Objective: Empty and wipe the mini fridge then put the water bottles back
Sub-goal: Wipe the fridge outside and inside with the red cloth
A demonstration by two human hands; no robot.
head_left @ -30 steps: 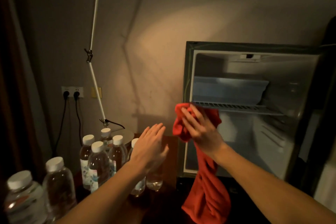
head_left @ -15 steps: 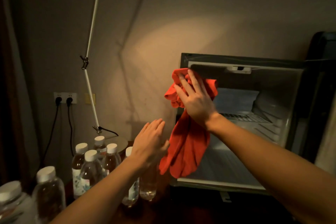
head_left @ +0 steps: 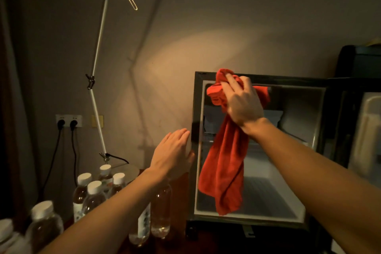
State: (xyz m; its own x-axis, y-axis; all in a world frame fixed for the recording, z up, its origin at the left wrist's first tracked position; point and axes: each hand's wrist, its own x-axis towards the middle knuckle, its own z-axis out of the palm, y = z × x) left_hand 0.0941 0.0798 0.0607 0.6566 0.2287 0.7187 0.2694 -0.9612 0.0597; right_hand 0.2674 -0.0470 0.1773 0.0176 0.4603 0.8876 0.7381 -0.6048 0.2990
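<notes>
Wiping is under way: the right hand (head_left: 243, 103) grips the bunched red cloth (head_left: 224, 163) against the empty mini fridge (head_left: 257, 215) top frame, left hand (head_left: 172, 153) open beside it, water bottles (head_left: 93, 194) waiting on the table, so next probably wipe inside.

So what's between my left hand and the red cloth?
In the head view, only the fridge's dark left frame edge lies between the left hand and the red cloth.
</notes>
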